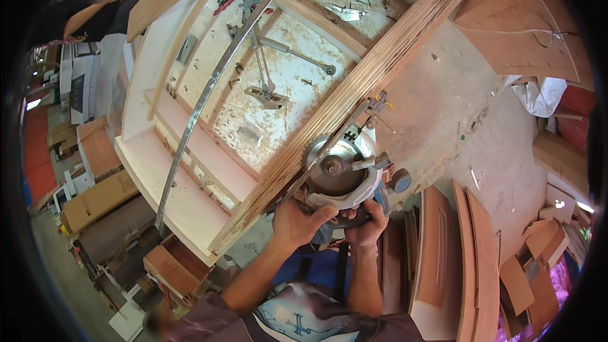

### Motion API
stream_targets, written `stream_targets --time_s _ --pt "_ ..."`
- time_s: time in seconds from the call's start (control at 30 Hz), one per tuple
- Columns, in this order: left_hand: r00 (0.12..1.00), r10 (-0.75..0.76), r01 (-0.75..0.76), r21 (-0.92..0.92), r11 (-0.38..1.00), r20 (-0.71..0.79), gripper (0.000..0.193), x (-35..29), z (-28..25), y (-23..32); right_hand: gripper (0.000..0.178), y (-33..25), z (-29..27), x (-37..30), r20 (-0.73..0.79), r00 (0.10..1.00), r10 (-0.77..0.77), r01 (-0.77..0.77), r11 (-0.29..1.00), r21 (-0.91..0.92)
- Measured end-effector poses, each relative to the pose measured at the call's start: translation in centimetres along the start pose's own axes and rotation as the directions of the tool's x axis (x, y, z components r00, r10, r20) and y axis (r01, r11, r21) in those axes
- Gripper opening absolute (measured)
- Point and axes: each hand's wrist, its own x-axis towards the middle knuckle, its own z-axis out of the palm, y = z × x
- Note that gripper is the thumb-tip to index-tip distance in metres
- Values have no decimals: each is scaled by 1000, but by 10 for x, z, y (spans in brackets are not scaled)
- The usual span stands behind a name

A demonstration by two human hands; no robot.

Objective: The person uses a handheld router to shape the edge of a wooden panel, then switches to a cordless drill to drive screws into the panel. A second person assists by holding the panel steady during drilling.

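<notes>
The circular saw [352, 183] sits between both hands, fingers curled around its near side, the left hand's [296, 223] thumb against the pale guard [354, 199], the right hand [367, 228] beside it. Its toothed blade [323, 154] stands at the layered wooden edge [354, 102]; contact is unclear. Beyond, a metal strip [190, 128] crosses a pale frame [152, 164].

Observed: grey metal handheld circular saw [347, 177], round toothed steel blade [328, 171] facing up, pale curved guard [356, 198]. Set against right long edge of straight, pale-brown layered wood stack [373, 71], near mid-length.
</notes>
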Motion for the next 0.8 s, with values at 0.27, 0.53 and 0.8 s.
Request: stream_targets --time_s 0.27,0.53,0.8 --pt "995 97 -97 101 990 12 94 -19 -22 -25 24 22 4 -26 -96 994 46 -59 988 -145" --pt "998 46 -44 -38 998 52 93 -35 -32 -30 29 39 -12 -39 -26 999 42 -45 986 -162" --pt "996 85 -85 -61 994 -3 79 -40 -39 -55 21 51 -10 -49 -3 1000 23 -23 999 -33"
